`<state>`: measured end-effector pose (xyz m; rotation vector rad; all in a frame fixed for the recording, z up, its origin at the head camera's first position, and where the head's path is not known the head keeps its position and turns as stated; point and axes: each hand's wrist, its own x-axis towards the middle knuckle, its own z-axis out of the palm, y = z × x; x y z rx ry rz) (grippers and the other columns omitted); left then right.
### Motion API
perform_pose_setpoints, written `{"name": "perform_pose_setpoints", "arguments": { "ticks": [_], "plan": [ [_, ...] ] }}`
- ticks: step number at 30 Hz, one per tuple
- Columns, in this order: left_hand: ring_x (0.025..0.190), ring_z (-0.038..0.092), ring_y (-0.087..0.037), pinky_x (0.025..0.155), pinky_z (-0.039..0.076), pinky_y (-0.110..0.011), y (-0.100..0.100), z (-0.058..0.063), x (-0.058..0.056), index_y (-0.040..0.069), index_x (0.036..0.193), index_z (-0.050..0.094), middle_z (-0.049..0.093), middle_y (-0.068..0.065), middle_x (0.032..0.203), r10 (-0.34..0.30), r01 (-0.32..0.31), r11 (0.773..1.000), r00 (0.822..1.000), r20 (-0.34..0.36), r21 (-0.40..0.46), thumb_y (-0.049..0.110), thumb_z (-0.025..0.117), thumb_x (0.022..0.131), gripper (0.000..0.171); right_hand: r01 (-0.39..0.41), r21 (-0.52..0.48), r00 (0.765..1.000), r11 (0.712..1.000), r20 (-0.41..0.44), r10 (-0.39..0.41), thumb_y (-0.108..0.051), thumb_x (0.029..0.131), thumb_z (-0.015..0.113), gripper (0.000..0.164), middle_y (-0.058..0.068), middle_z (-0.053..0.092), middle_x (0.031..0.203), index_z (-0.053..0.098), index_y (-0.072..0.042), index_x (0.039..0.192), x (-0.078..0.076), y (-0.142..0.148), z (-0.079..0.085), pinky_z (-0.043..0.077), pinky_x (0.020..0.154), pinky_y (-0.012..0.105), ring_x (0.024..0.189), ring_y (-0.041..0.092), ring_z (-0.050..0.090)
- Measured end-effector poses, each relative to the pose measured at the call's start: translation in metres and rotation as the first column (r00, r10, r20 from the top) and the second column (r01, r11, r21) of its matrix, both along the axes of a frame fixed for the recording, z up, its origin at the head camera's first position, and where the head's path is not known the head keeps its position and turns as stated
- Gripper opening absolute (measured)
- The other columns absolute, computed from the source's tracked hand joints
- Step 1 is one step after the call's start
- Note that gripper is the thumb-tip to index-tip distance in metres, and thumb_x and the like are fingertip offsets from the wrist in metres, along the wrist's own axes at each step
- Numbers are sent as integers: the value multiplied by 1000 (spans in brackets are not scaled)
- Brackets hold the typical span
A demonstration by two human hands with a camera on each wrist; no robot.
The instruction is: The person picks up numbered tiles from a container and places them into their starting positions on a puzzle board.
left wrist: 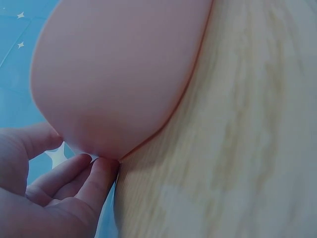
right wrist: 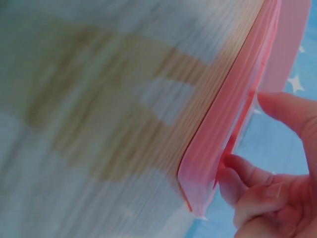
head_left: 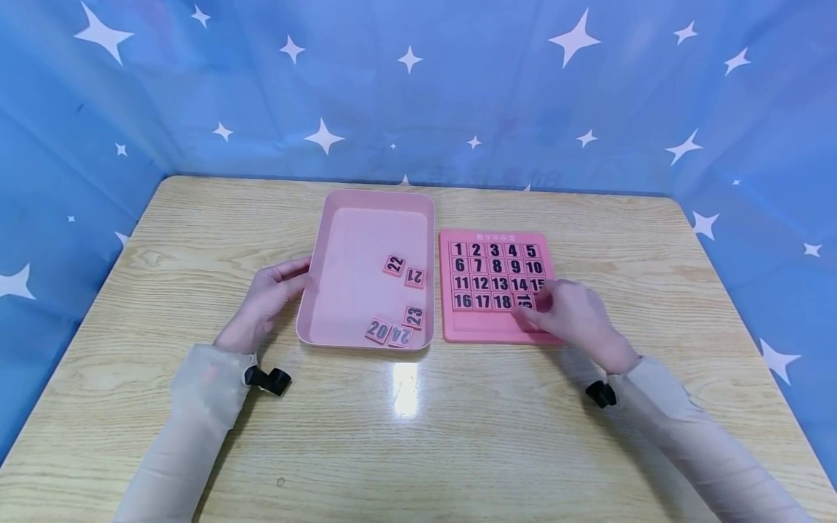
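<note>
At the left side of a pink tray [head_left: 366, 236], my left hand [head_left: 264, 298] holds the wall, thumb at the rim and other fingers against the outside, as the left wrist view also shows. Loose number tiles 20, 21, 22, 23 and 24 lie inside, toward its right and near side. My right hand [head_left: 575, 312] is over the lower right of a pink number board [head_left: 484, 327]. Its thumb and forefinger pinch the 19 tile [head_left: 524, 300], which lies sideways after 18. Tiles 1 to 18 stand in rows. In the right wrist view, the curled fingers [right wrist: 260, 198] overlap the board's edge.
Both things lie on a wood-grain table [head_left: 405, 465], the board close to the tray's right side. A blue curtain with white stars [head_left: 366, 94] hangs behind and at both sides. A black wrist mount [head_left: 268, 379] is on the left sleeve, another [head_left: 601, 394] on the right.
</note>
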<state>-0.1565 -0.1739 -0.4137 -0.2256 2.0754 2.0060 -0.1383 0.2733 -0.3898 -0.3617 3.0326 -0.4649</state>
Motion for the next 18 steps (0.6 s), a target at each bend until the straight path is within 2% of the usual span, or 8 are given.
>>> {"name": "perform_pose_setpoints", "arguments": {
  "ticks": [8,13,16,18],
  "plan": [
    [102,53,0,82,46,-13,0,2,0,-4,134,46,58,-1,128,2,-1,1000,1000,19,-27,11,62,89,50,21,14,1000,1000,8,-22,-35,80,70,33,1,56,57,59,-9,64,-3,-6,0,36,42,28,47,14,47],
    [102,52,-1,82,46,-13,1,3,0,-5,134,45,58,0,128,8,-7,1000,1000,26,-25,10,62,89,51,25,32,999,999,42,-27,-36,80,69,32,3,61,62,62,-7,69,-4,-7,3,40,44,29,51,15,50],
    [100,53,0,81,46,-13,0,4,1,-6,134,45,61,2,124,9,-8,1000,1000,26,-16,9,62,89,50,28,49,996,998,79,-32,-36,80,68,32,3,60,62,62,-7,69,-5,-8,6,39,44,29,51,15,49],
    [100,53,-1,81,46,-13,0,4,0,-5,134,45,59,0,127,5,-4,1000,1000,27,-23,9,61,89,50,30,54,995,998,97,-35,-36,81,68,33,1,58,59,60,-8,66,-5,-9,7,37,43,28,50,14,47]
  ]
}}
